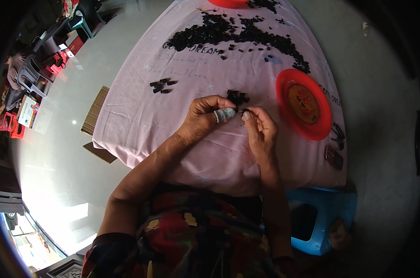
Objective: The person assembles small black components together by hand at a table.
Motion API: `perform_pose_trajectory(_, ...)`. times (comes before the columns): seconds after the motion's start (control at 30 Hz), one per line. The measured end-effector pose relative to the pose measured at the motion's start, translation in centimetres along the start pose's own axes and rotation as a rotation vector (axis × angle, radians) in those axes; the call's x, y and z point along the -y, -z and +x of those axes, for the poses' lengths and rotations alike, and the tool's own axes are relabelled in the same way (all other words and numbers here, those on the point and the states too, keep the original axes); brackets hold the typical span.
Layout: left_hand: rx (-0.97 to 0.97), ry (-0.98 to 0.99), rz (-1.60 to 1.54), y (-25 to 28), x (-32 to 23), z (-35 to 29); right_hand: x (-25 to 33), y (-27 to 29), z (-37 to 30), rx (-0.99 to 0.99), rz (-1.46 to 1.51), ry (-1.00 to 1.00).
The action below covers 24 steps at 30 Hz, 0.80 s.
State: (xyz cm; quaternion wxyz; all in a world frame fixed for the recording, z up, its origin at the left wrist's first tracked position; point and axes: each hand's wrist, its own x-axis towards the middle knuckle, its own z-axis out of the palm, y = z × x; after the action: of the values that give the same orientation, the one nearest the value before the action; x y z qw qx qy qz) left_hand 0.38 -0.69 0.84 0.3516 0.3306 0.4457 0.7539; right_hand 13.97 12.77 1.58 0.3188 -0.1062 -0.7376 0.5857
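My left hand [202,116] and my right hand [262,130] meet fingertip to fingertip over the pink cloth. A grey knitted finger sleeve [224,114] covers the left thumb. Between the right thumb and forefinger a small black piece [243,111] shows in part. The left fingers are pinched together close beside it; what they hold is too small to make out. Just beyond the fingertips lies a little heap of black pieces [238,96]. Farther left sits a loose group of small black cylindrical pieces [162,85].
A large spread of black pieces [205,33] covers the far part of the cloth-covered table [140,111]. To the right are a red plate [284,90], a dark red phone-like device [333,157] and a black tool [339,135]. A blue stool [319,231] stands below; cardboard [96,109] lies left.
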Motion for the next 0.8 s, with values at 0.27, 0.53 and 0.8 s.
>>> perform_pose_trajectory(0.27, -0.017, -0.039, 0.042, -0.3, 0.4, 0.1, -1.0, -0.1, 0.1, 0.018, -0.019, 0.057)
perform_pose_trajectory(0.53, 0.022, 0.008, 0.014, 0.1, 0.1, 0.0, -1.3, -0.4, 0.1, 0.018, 0.025, 0.100)
perform_pose_trajectory(0.8, 0.018, -0.031, 0.042, -0.3, 0.1, 0.2, -1.2, -0.2, 0.1, 0.037, 0.034, 0.076)
